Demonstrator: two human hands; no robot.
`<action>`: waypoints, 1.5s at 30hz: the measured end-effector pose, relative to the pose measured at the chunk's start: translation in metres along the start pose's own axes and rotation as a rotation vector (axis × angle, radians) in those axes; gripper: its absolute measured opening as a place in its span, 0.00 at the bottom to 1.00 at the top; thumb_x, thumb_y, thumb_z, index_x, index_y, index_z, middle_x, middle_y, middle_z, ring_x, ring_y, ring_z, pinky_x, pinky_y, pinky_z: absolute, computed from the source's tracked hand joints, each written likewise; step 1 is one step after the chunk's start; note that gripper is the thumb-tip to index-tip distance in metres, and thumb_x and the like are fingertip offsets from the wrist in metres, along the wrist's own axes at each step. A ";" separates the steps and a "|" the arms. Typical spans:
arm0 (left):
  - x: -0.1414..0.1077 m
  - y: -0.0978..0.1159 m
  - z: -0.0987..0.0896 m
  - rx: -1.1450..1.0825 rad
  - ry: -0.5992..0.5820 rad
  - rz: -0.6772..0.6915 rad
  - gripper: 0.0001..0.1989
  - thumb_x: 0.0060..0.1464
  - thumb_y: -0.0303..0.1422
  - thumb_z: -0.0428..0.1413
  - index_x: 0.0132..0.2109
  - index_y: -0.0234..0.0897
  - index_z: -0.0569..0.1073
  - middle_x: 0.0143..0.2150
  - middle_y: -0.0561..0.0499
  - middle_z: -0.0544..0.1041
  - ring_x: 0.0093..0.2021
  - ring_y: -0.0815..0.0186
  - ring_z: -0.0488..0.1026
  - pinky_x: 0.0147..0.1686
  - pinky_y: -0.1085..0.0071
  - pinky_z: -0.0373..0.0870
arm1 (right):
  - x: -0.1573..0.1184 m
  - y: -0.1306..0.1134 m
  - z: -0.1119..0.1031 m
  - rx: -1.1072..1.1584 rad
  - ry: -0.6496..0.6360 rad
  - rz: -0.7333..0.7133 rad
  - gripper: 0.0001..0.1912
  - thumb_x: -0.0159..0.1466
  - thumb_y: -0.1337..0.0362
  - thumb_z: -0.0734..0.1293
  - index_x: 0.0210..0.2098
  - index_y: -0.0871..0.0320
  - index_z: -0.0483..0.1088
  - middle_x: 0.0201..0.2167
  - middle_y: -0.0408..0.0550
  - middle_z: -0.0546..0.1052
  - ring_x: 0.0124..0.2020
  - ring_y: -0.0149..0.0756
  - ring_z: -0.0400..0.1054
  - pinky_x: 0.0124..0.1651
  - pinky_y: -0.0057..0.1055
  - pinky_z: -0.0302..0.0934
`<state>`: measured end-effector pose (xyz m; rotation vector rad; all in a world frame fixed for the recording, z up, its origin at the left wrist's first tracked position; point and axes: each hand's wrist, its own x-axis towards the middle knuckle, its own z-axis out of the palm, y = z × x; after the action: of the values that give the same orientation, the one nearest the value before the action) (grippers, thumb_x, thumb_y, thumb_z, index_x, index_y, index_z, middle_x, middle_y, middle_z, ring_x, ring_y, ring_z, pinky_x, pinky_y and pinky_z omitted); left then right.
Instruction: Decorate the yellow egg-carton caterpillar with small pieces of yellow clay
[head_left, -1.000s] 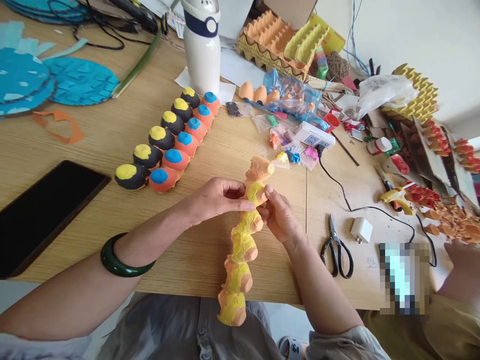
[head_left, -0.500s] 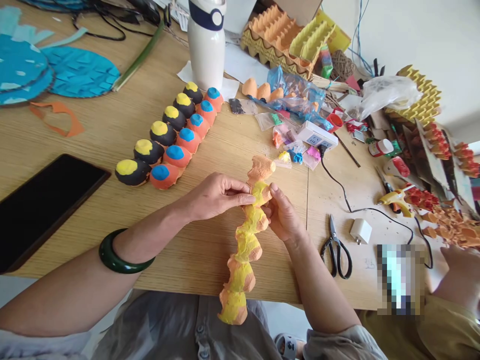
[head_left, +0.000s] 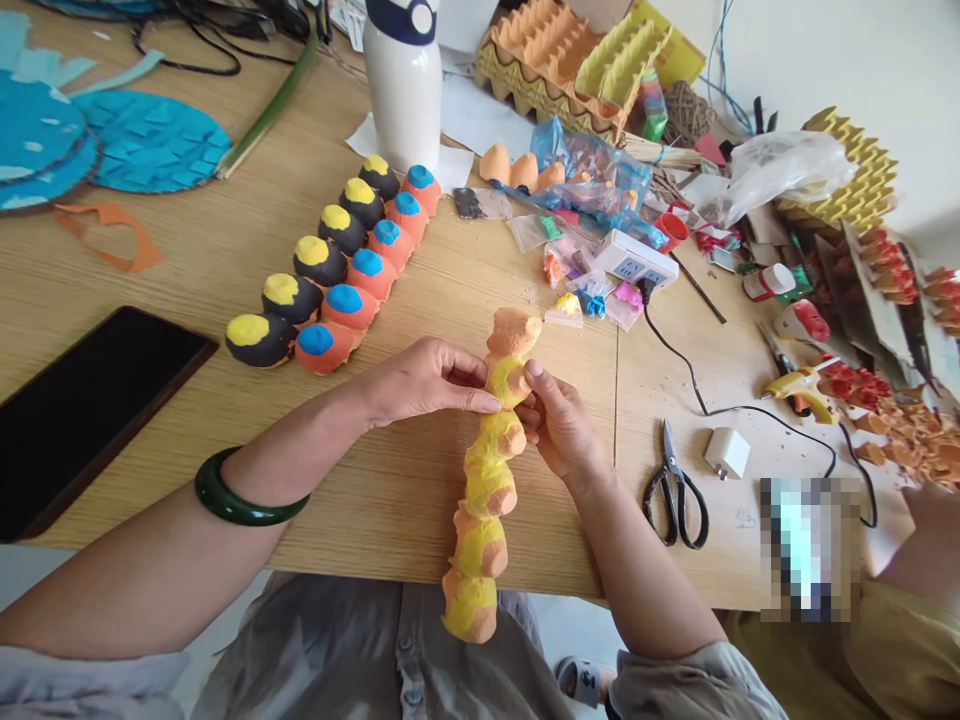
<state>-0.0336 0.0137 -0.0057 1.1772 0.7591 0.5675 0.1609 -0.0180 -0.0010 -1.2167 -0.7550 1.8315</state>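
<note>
Between my hands is an orange egg-carton strip [head_left: 491,490] with yellow clay spread over most of its cups. The far cup is bare orange, and the near end hangs past the table edge over my lap. My left hand [head_left: 435,382], with a green bangle on its forearm, pinches the strip's left side near the second cup. On the right side of that same cup, my right hand [head_left: 559,415] grips with its thumb on the front and fingers behind. Left of the hands lie a black strip with yellow tops [head_left: 296,258] and an orange strip with blue tops [head_left: 367,265].
A black tablet [head_left: 97,410] lies at left, a white bottle [head_left: 405,95] behind the strips. Scissors [head_left: 675,490], a white charger [head_left: 726,453] and a power strip [head_left: 634,262] are at right. Small clay bags [head_left: 566,308] lie beyond the hands. Another person's arm [head_left: 919,545] is at far right.
The yellow-covered strip has turned slightly in my hands, showing more of its cup fronts. Both hands keep hold of it near the second cup. The view has shifted a little.
</note>
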 end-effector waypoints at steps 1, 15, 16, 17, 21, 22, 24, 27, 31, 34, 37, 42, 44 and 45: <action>0.000 0.000 0.000 0.004 0.003 -0.015 0.11 0.50 0.36 0.69 0.42 0.39 0.86 0.40 0.53 0.87 0.43 0.61 0.81 0.48 0.66 0.75 | -0.001 0.001 0.002 -0.002 0.018 -0.007 0.29 0.49 0.42 0.81 0.23 0.57 0.65 0.16 0.32 0.56 0.17 0.21 0.43 0.16 0.23 0.39; -0.002 0.005 -0.009 0.601 0.065 0.096 0.22 0.55 0.47 0.62 0.22 0.36 0.72 0.20 0.57 0.63 0.24 0.72 0.57 0.25 0.70 0.48 | 0.001 0.009 0.004 -0.084 0.114 -0.070 0.30 0.48 0.40 0.81 0.23 0.56 0.66 0.15 0.33 0.59 0.15 0.21 0.48 0.16 0.25 0.43; -0.002 0.005 -0.010 0.612 0.055 0.109 0.22 0.55 0.46 0.62 0.22 0.36 0.71 0.19 0.57 0.62 0.24 0.72 0.56 0.25 0.69 0.48 | 0.001 0.009 0.004 -0.076 0.107 -0.067 0.30 0.48 0.40 0.81 0.22 0.56 0.66 0.15 0.33 0.58 0.15 0.21 0.48 0.16 0.25 0.42; -0.002 0.005 -0.011 0.614 0.045 0.123 0.22 0.55 0.46 0.62 0.22 0.36 0.71 0.19 0.56 0.62 0.23 0.72 0.56 0.25 0.69 0.48 | 0.001 0.008 0.005 -0.067 0.098 -0.060 0.30 0.48 0.40 0.81 0.23 0.56 0.66 0.14 0.32 0.57 0.15 0.21 0.47 0.16 0.24 0.42; -0.005 0.005 -0.011 0.550 0.020 0.156 0.21 0.56 0.44 0.63 0.22 0.36 0.70 0.20 0.56 0.67 0.22 0.72 0.62 0.23 0.71 0.52 | 0.001 0.005 0.006 -0.031 0.047 -0.024 0.30 0.47 0.40 0.81 0.23 0.57 0.67 0.14 0.31 0.56 0.15 0.21 0.45 0.15 0.23 0.41; -0.005 0.005 -0.010 0.522 0.016 0.156 0.21 0.56 0.44 0.63 0.23 0.36 0.71 0.20 0.55 0.70 0.22 0.71 0.65 0.23 0.72 0.54 | 0.001 0.004 0.006 -0.023 0.035 -0.017 0.30 0.47 0.40 0.81 0.23 0.56 0.66 0.14 0.31 0.55 0.15 0.20 0.44 0.15 0.23 0.40; -0.006 0.006 -0.007 0.467 0.001 0.150 0.19 0.58 0.42 0.62 0.24 0.36 0.72 0.22 0.54 0.74 0.24 0.70 0.72 0.23 0.74 0.60 | 0.001 0.003 0.005 -0.007 0.020 -0.009 0.30 0.47 0.41 0.81 0.23 0.56 0.65 0.14 0.31 0.54 0.15 0.20 0.43 0.15 0.23 0.39; -0.008 0.008 -0.003 0.407 -0.017 0.139 0.16 0.59 0.40 0.61 0.27 0.36 0.74 0.25 0.53 0.79 0.27 0.67 0.79 0.25 0.77 0.67 | 0.001 0.003 0.002 0.008 0.017 -0.004 0.30 0.47 0.42 0.81 0.22 0.56 0.63 0.14 0.30 0.53 0.16 0.20 0.42 0.15 0.22 0.38; -0.008 0.007 -0.002 0.336 -0.044 0.155 0.13 0.61 0.37 0.60 0.30 0.36 0.75 0.27 0.52 0.81 0.30 0.65 0.83 0.28 0.78 0.73 | 0.002 0.004 0.000 0.005 0.026 -0.003 0.30 0.48 0.41 0.80 0.23 0.56 0.64 0.15 0.30 0.53 0.16 0.20 0.41 0.16 0.23 0.36; -0.008 0.006 -0.002 0.354 -0.045 0.186 0.15 0.61 0.36 0.60 0.27 0.36 0.71 0.25 0.53 0.79 0.29 0.65 0.83 0.25 0.79 0.71 | 0.003 0.004 -0.001 0.012 0.029 -0.012 0.30 0.47 0.41 0.81 0.23 0.56 0.64 0.15 0.31 0.54 0.17 0.20 0.40 0.16 0.22 0.36; -0.008 0.007 -0.001 0.363 -0.019 0.175 0.16 0.60 0.36 0.60 0.26 0.36 0.69 0.24 0.54 0.78 0.30 0.64 0.83 0.24 0.79 0.71 | 0.003 0.004 -0.001 0.027 0.029 -0.025 0.30 0.47 0.43 0.81 0.22 0.56 0.63 0.15 0.31 0.54 0.17 0.20 0.40 0.16 0.22 0.36; -0.006 0.007 0.000 0.148 -0.070 0.077 0.09 0.60 0.37 0.61 0.35 0.37 0.79 0.36 0.52 0.84 0.39 0.59 0.85 0.40 0.69 0.81 | 0.004 0.003 -0.003 0.038 0.026 -0.020 0.29 0.48 0.42 0.81 0.24 0.56 0.64 0.16 0.31 0.55 0.17 0.20 0.41 0.16 0.22 0.37; -0.006 0.006 -0.001 0.038 -0.103 0.042 0.09 0.59 0.38 0.62 0.39 0.37 0.82 0.40 0.50 0.86 0.44 0.57 0.84 0.46 0.65 0.82 | 0.005 0.002 -0.004 0.047 0.028 -0.025 0.31 0.48 0.41 0.81 0.22 0.55 0.61 0.16 0.31 0.54 0.17 0.20 0.41 0.15 0.21 0.38; -0.006 0.005 -0.001 -0.018 -0.115 0.028 0.10 0.59 0.39 0.63 0.41 0.37 0.83 0.41 0.49 0.86 0.45 0.56 0.84 0.47 0.64 0.82 | 0.006 0.002 -0.005 0.053 0.027 -0.029 0.32 0.48 0.41 0.81 0.22 0.55 0.60 0.17 0.31 0.54 0.17 0.20 0.41 0.15 0.21 0.39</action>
<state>-0.0378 0.0118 0.0006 1.1952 0.6392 0.5244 0.1637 -0.0137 -0.0070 -1.1886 -0.7011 1.7970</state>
